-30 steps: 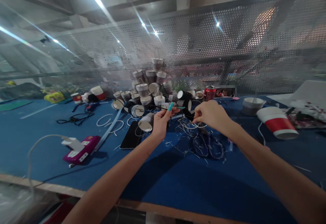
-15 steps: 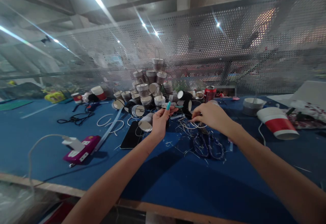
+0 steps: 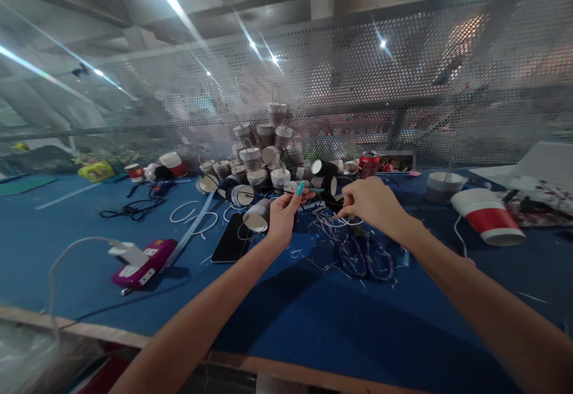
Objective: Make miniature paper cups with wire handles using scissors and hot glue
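My left hand is closed in a pinch above the middle of the bench, its long turquoise thumbnail on top. A thin dark strand shows at its fingertips. To the right, my right hand is closed with fingers bent and tips pointing left; what they pinch is too small to make out. Behind the hands lie small grey pots with wire handles, stacked in a heap, and a black-wrapped one. Blue-handled scissors rest below my right hand, among white cord scraps.
A dark phone lies left of my left hand. Further left is a purple power strip with a white charger. At right are a red-and-white paper cup and a grey pot. A red can stands before the perforated metal screen.
My left thumb and fingertips have shifted slightly right and down. My right hand has turned a little, its fingertips slightly lower. The things on the bench look unmoved.
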Motion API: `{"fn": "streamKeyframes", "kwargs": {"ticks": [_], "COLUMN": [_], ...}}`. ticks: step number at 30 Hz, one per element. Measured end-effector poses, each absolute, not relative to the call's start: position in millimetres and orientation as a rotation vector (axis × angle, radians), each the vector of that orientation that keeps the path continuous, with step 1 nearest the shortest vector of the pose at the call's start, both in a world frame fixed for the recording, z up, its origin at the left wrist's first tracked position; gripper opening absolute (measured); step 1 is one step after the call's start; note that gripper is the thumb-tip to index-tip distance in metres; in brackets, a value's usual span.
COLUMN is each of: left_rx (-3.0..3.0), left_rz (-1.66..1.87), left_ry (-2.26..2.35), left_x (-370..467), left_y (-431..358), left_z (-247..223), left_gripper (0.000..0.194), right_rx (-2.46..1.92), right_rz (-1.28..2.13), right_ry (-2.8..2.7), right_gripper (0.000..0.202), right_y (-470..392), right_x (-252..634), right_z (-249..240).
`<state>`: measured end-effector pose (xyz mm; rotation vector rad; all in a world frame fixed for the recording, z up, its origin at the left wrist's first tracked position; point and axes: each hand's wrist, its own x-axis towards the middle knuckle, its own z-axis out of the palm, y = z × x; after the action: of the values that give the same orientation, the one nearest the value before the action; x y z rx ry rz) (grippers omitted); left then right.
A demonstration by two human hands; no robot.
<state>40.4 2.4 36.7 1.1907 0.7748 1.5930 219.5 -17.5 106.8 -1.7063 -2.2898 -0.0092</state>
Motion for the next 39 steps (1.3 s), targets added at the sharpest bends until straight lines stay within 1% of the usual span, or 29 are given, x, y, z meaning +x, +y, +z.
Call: {"fn": "streamKeyframes", "kwargs": {"ticks": [7,11,15,28,30,35,39], "left_rx": [1.172,1.179,1.201,1.198,1.196,1.19,1.196], "left_rz": [1.642,1.638,1.623,1.586,1.592,1.623,1.615], "left_ry": [0.76,0.789,0.786,0.775,0.772,0.752,0.76], "left_x": [38.5,38.4,39.3,40.4,39.9,38.2,38.5], "left_y": [4.0,3.7,2.9,2.8,3.9,6.1,5.3], "left_z": [38.3,38.0,37.5,35.8,35.8,35.6,36.2], "left_gripper": [0.021,0.022,0.022,0.019,0.02,0.022,0.021], "right_rx": [-1.544,-1.647,-1.695,-1.694,-1.681,-1.574,-1.614], "right_rz": [0.145,0.04,-0.008,0.014,0.031,0.105,0.019], "right_ry": [-2.387,-2.402,-2.391,-2.326,-2.333,-2.387,-2.411], "right_gripper": [0.009,0.011,0.009,0.026,0.025,0.007,0.009], "right_y": [-13.6,-15.8,-17.4,-16.5,-16.2,-14.5,-13.7], "right_x": [225.1,223.9,221.3,221.0,222.7,225.6,223.6], "right_z": [105.7,107.3,107.5,107.2,106.9,105.3,104.8]}}
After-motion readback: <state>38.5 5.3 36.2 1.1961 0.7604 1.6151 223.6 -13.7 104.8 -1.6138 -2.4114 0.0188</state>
